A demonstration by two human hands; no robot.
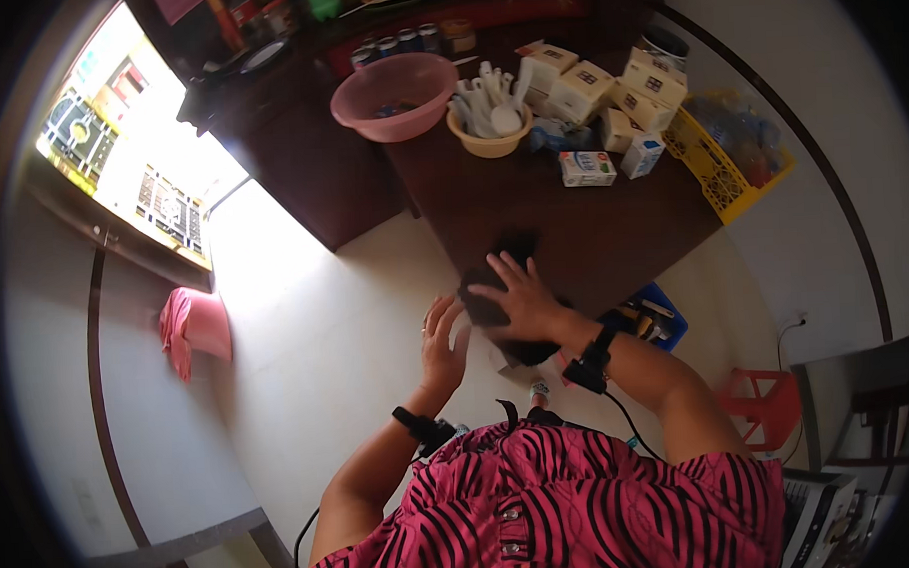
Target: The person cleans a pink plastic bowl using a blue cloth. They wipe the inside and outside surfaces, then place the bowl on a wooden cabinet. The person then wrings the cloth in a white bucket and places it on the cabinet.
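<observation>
A black, soft-looking item (pixel 528 349), perhaps cloth or a garment, lies over the near left corner of a dark wooden table (pixel 527 206) and hangs past its edge. On top of it rests my right hand (pixel 519 293), palm down with the fingers spread. My left hand (pixel 443 344) is just left of the item, in front of the table edge, fingers apart and holding nothing; whether its fingertips touch the item I cannot tell. Both wrists carry black straps with small devices and cables.
Farther back on the table stand a pink basin (pixel 395 98), a yellow bowl of white spoons (pixel 491 136), cream boxes (pixel 581 92), a drink carton (pixel 588 168) and a yellow crate of plastic bottles (pixel 709 166). A blue tool bin (pixel 670 318) and a red stool (pixel 763 408) are at the right.
</observation>
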